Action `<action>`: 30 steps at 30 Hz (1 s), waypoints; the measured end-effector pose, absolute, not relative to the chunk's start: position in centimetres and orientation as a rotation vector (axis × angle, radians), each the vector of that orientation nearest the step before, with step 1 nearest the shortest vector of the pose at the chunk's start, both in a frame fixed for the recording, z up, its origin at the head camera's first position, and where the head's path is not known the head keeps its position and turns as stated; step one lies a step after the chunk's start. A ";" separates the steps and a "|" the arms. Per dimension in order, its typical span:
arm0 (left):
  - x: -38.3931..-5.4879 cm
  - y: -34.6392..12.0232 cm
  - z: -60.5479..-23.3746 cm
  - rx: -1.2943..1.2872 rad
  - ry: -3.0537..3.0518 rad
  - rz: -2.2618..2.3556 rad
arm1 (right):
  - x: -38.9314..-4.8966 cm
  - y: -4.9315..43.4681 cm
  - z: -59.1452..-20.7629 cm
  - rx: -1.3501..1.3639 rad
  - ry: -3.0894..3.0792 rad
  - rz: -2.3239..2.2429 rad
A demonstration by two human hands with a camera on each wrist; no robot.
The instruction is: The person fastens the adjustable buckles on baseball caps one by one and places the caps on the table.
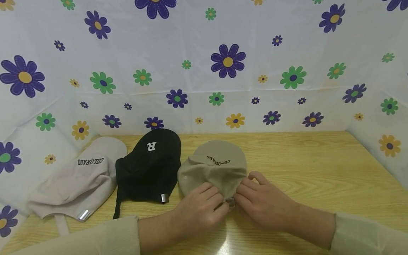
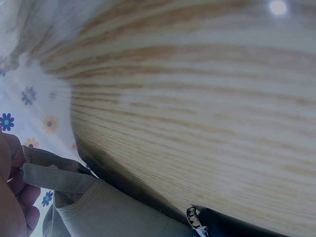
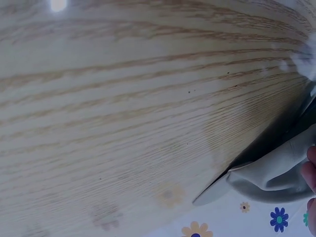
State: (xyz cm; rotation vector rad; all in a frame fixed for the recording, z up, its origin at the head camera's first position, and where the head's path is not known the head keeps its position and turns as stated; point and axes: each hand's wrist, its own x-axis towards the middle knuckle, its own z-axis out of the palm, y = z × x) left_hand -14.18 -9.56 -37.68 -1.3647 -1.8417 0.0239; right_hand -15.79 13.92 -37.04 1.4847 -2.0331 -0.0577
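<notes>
A khaki baseball cap (image 1: 220, 173) with dark COLORADO lettering lies on the table, its back edge towards me. My left hand (image 1: 204, 207) pinches that back edge at the strap, fingers curled on the fabric. In the left wrist view, the strap (image 2: 59, 178) of the cap runs to the fingers (image 2: 29, 195). On the other side of the metal buckle (image 1: 230, 202), my right hand (image 1: 266, 203) grips the cap's edge between thumb and fingers. The right wrist view shows only the fingertips (image 3: 309, 173) at its right border, against the cap's fabric (image 3: 276, 173).
Left of the khaki cap lie a black cap (image 1: 149, 170) with a white R and a pale COLORADO cap (image 1: 86, 177), both with metal buckles towards me. The wooden table (image 1: 318, 166) meets a flower-printed sheet (image 1: 248, 32) at the back and sides.
</notes>
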 end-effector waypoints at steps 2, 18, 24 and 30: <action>-14.2 -9.5 -37.7 -1.366 -1.851 0.024 | -15.8 13.9 -37.0 1.494 -2.024 -0.065; -14.0 -9.2 -38.0 -1.326 -1.932 0.057 | -16.0 13.5 -36.6 1.544 -1.969 -0.074; -14.0 -8.9 -38.0 -1.325 -1.968 0.014 | -15.9 13.4 -36.6 1.540 -1.956 -0.067; -14.0 -8.5 -37.8 -1.273 -1.967 0.004 | -15.9 13.3 -36.6 1.542 -1.938 -0.063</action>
